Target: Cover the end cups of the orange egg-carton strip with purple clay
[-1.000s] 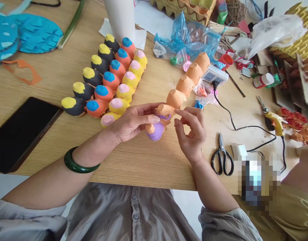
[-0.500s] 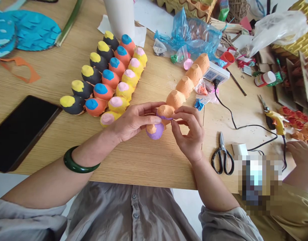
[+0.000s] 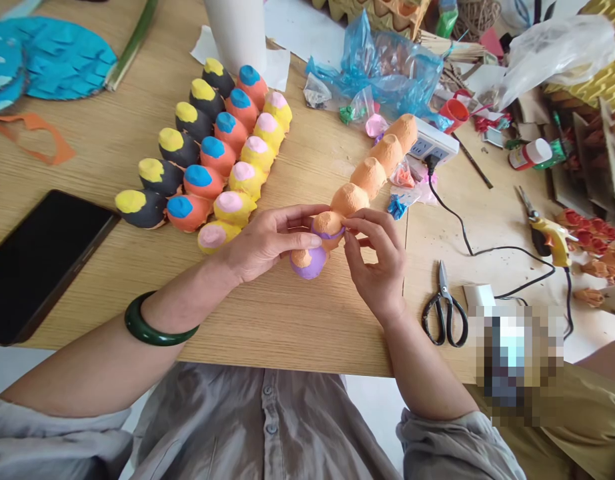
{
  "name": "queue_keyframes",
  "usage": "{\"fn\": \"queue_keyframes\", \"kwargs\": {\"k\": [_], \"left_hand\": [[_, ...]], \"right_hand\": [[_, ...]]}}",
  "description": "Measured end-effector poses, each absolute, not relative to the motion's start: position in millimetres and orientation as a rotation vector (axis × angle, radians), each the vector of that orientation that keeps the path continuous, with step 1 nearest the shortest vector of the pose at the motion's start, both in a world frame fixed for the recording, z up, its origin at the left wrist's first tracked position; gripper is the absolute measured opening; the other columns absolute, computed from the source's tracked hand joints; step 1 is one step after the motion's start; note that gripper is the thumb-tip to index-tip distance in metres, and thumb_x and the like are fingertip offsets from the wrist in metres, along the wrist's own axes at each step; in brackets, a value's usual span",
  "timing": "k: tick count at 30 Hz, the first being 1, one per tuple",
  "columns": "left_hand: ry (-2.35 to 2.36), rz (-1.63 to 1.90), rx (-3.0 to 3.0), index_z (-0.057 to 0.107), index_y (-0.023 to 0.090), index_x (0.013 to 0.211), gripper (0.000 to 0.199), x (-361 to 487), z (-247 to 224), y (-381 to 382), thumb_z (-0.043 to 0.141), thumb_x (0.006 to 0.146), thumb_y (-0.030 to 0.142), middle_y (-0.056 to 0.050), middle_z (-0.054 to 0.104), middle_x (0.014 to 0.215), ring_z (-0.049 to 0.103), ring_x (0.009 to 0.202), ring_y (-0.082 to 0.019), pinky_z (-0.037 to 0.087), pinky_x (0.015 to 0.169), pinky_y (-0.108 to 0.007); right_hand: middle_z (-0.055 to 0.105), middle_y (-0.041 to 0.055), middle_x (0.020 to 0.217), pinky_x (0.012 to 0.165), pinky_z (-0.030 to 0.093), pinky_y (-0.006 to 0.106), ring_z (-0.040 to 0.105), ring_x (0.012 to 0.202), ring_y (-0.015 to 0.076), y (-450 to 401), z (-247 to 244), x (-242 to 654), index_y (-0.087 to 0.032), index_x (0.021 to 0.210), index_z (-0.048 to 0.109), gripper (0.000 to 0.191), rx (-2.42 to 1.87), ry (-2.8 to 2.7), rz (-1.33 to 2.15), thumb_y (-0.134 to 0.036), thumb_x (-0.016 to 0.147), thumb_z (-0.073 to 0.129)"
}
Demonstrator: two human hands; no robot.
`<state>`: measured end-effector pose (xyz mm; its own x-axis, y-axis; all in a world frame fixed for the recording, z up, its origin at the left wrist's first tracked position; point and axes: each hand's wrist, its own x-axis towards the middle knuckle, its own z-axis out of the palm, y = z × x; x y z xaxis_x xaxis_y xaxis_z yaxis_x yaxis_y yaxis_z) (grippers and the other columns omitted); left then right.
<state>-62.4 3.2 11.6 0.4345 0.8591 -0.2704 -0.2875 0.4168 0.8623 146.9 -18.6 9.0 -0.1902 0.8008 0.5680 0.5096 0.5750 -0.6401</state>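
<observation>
An orange strip of egg-carton bumps (image 3: 368,177) slants from the table's middle up to the power strip. Purple clay (image 3: 310,263) covers much of its nearest bump, and a thin purple band rings part of the second. My left hand (image 3: 267,243) grips the near end from the left, thumb on the second bump. At that bump's right side my right hand (image 3: 377,257) pinches the purple clay between thumb and index finger. Left of the strip stand three joined rows of bumps: black with yellow tops (image 3: 182,147), orange with blue tops (image 3: 218,148) and yellow with pink tops (image 3: 247,175).
A black phone (image 3: 37,260) lies at the left. Scissors (image 3: 443,310), a power strip (image 3: 432,141) with its cable and a glue gun (image 3: 550,237) are at the right. Behind are a blue bag (image 3: 377,73) and a white cup (image 3: 237,33). Another person's clothed leg (image 3: 582,413) shows lower right.
The strip's far end has dipped slightly. My right fingers have shifted a little along the purple band. The other person's hand at the right has pulled out of view.
</observation>
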Motion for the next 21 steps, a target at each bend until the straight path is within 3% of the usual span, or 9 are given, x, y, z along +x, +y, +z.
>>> {"fn": "queue_keyframes", "kwargs": {"k": [3, 6, 11, 16, 21], "left_hand": [[0.75, 0.843, 0.762, 0.082, 0.021, 0.123, 0.045, -60.6, 15.4, 4.0, 0.088, 0.078, 0.021, -0.005, 0.081, 0.114, 0.074, 0.098, -0.018, 0.055, 0.079, -0.023], [0.706, 0.84, 0.717, 0.083, 0.022, 0.117, 0.037, -61.1, 16.9, 4.4, 0.085, 0.08, 0.019, 0.0, 0.079, 0.1, 0.07, 0.081, -0.01, 0.053, 0.07, -0.018], [0.656, 0.791, 0.719, 0.082, 0.019, 0.109, 0.024, -63.5, 17.5, 4.2, 0.08, 0.085, 0.021, 0.0, 0.075, 0.086, 0.058, 0.063, -0.005, 0.049, 0.061, -0.015], [0.652, 0.788, 0.698, 0.082, 0.018, 0.114, 0.03, -61.8, 20.9, 3.4, 0.08, 0.084, 0.02, -0.001, 0.077, 0.09, 0.064, 0.07, -0.007, 0.051, 0.065, -0.015], [0.632, 0.815, 0.669, 0.084, 0.021, 0.108, 0.026, -61.0, 20.5, 2.6, 0.081, 0.083, 0.017, 0.004, 0.07, 0.077, 0.063, 0.066, -0.007, 0.055, 0.069, -0.015]], "right_hand": [[0.075, 0.0091, 0.123, 0.073, 0.071, 0.033, 0.075, 0.11, 0.022, -18.1, 7.3, 148.3, -0.027, 0.122, 0.074, 0.024, -1.019, -1.876, 0.412, -0.017, 0.107, 0.058], [0.074, 0.0091, 0.128, 0.073, 0.072, 0.032, 0.076, 0.108, 0.0206, -18.8, 6.7, 147.8, -0.027, 0.125, 0.074, 0.025, -1.024, -1.804, 0.511, -0.019, 0.108, 0.056], [0.072, 0.0055, 0.117, 0.066, 0.07, 0.027, 0.074, 0.097, 0.0161, -19.3, 6.8, 146.3, -0.026, 0.112, 0.074, 0.013, -1.053, -1.652, 0.567, -0.02, 0.106, 0.064], [0.069, 0.0058, 0.112, 0.065, 0.069, 0.028, 0.072, 0.1, 0.0177, -19.5, 8.3, 146.6, -0.025, 0.105, 0.074, 0.011, -0.981, -1.665, 0.501, -0.019, 0.105, 0.065], [0.071, 0.0065, 0.113, 0.067, 0.07, 0.03, 0.073, 0.103, 0.0187, -19.1, 9.5, 146.8, -0.026, 0.11, 0.075, 0.015, -0.972, -1.744, 0.492, -0.018, 0.106, 0.062]]}}
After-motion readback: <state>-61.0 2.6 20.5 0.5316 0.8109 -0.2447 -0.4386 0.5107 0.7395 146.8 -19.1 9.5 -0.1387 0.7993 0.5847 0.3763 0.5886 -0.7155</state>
